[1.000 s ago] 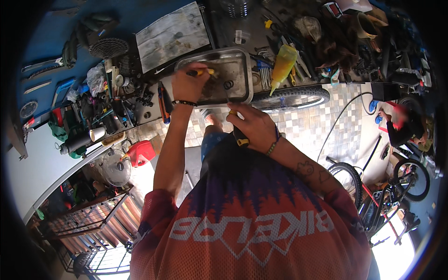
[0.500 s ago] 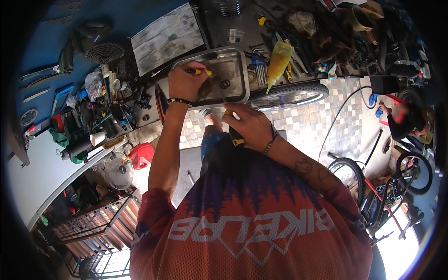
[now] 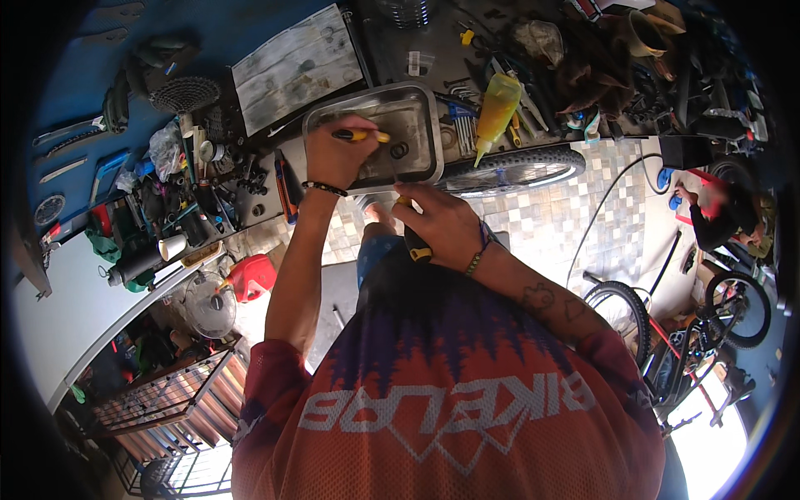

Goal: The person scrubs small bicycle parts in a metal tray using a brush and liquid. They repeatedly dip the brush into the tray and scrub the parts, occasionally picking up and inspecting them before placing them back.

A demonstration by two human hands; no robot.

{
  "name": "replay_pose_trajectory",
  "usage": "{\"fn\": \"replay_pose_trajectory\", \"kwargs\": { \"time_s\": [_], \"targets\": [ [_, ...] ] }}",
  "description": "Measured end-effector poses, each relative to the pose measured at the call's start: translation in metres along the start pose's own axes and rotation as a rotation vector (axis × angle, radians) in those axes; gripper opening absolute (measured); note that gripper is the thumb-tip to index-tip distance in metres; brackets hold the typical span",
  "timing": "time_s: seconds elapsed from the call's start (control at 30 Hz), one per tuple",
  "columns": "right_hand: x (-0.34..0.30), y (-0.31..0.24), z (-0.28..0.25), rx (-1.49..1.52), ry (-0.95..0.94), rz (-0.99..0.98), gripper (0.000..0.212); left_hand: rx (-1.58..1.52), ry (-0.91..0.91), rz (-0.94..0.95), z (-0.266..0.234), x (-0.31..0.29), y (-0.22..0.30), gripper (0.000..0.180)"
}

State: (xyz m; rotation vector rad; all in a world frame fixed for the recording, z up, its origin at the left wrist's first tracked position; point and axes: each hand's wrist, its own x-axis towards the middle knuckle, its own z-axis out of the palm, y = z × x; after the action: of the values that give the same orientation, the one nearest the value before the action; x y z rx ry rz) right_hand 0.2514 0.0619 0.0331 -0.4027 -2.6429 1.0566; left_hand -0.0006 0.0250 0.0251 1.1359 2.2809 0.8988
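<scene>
Metal tray (image 3: 422, 125) on a bench (image 3: 450, 71) in the head view, dark rings (image 3: 399, 150) lying inside it, left hand (image 3: 333, 156) gripping a small black-and-yellow tool (image 3: 358, 134) over the tray's left side, right hand (image 3: 447, 228) closed around a yellow-and-black handle (image 3: 419, 248) near its front edge, yellow squeeze bottle (image 3: 497, 108) to the right.

The tray (image 3: 421, 137) is lying along the near edge of the workbench (image 3: 387, 62), with rings (image 3: 399, 150) resting inside it. The left hand (image 3: 337, 154) is covering part of the tray's left side; the right hand (image 3: 442, 227) is sitting nearer the body, to the right. A sheet (image 3: 296, 71) is lying behind and left of the tray, a squeeze bottle (image 3: 498, 112) is flanking its right (nozzle pointing nearward), and a wheel (image 3: 517, 175) is appearing before the bench.
</scene>
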Motion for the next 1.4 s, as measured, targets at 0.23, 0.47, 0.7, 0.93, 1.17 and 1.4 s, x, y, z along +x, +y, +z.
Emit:
{"fn": "replay_pose_trajectory", "kwargs": {
  "time_s": [0.23,0.47,0.7,0.93,1.17,1.4],
  "targets": [
    [0.0,-0.001,-0.002,-0.023,-0.014,-0.005,0.066,-0.085,-0.075,-0.009,0.002,0.0,0.0,0.015],
    [0.003,-0.004,-0.004,-0.026,-0.008,-0.016,0.061,-0.046,-0.066,0.001,-0.003,0.01,-0.009,0.017],
    [0.002,-0.004,0.0,-0.057,0.008,-0.029,0.06,0.032,-0.117,-0.007,-0.002,0.018,0.003,0.02],
    [0.002,-0.004,0.003,-0.062,-0.02,-0.007,0.068,0.051,0.033,-0.102,-0.007,0.011,-0.011,0.021],
    [0.002,-0.004,0.002,-0.069,-0.039,-0.004,0.068,-0.019,0.116,-0.199,0.005,-0.009,-0.023,0.021],
    [0.001,-0.005,-0.002,-0.065,-0.062,-0.008,0.068,-0.255,0.24,-0.208,0.025,-0.028,-0.03,0.024]
  ]
}}
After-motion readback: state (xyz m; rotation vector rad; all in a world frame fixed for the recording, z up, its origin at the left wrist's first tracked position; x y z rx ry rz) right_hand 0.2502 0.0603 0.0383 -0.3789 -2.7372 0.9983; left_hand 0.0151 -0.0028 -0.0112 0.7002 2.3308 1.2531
